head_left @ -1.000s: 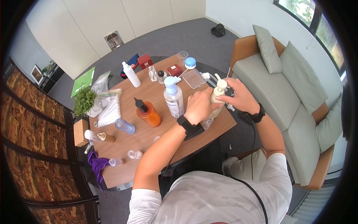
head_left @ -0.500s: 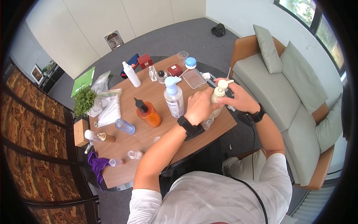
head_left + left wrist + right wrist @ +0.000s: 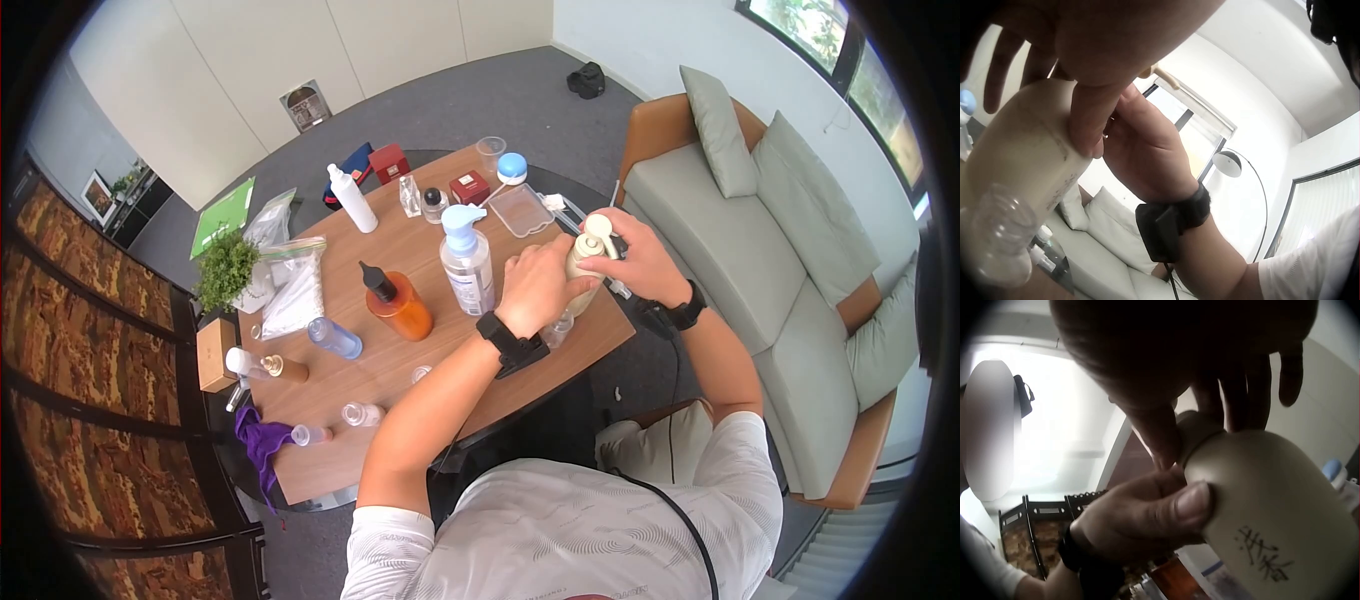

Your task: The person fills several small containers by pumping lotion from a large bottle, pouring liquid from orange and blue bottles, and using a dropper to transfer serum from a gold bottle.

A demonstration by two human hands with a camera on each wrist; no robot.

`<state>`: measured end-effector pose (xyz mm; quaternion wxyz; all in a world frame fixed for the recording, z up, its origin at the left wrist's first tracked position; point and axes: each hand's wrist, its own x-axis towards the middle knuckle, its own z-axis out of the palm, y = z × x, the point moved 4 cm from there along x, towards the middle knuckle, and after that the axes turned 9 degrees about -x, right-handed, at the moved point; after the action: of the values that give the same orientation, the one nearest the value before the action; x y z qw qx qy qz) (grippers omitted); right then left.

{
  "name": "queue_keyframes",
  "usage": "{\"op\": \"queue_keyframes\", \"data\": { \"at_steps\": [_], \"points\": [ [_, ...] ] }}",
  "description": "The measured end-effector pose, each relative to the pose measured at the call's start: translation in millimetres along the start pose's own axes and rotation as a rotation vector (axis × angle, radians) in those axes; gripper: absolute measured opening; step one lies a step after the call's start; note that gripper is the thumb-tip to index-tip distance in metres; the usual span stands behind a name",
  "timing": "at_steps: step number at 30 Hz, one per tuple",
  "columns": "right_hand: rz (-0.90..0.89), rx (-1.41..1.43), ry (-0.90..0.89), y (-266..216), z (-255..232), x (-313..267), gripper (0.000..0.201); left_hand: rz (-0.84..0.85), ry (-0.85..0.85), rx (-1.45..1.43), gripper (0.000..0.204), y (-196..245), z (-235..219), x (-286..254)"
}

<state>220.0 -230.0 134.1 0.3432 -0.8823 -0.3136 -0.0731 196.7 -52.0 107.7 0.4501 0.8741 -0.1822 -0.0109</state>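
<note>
Partly curled, the left hand point(image 3: 535, 287) grips the shoulder of a rounded, cream plastic pump bottle point(image 3: 1275, 500), the right hand point(image 3: 647, 264) pinching its collar; probably stiff and slick, its body wants a broad hold.

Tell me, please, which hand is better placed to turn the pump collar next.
Probably the right hand: its fingers are at the pump collar, while the left hand braces the cream pump bottle below.

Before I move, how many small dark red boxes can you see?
2: a small dark red box beside the dark blue item, another red box beside the blue-lidded white jar; more could be hidden.
</note>
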Motion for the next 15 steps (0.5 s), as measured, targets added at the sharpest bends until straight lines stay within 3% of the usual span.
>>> {"op": "queue_keyframes", "data": {
  "at_steps": [3,6,9,12,15],
  "points": [
    [0.003,-0.223,0.077,-10.6,2.4,-2.6,0.045,0.002,-0.012,-0.003,0.055,-2.2,1.1,1.0],
    [-0.085,0.209,0.048,-7.6,2.7,-0.3,0.046,0.006,-0.005,-0.030,0.055,-2.6,-0.3,0.2],
    [-0.094,0.091,0.003,-0.5,0.2,-0.1,0.047,-0.015,-0.021,-0.014,0.059,-2.4,1.4,0.9],
    [0.065,-0.223,0.031,-5.4,2.7,-2.8,0.047,-0.017,-0.022,0.017,0.062,-3.4,2.8,2.2],
    [-0.071,0.079,0.140,-5.4,5.7,-3.6,0.042,0.095,0.087,0.067,0.059,-0.8,0.1,-0.3]
  ]
}}
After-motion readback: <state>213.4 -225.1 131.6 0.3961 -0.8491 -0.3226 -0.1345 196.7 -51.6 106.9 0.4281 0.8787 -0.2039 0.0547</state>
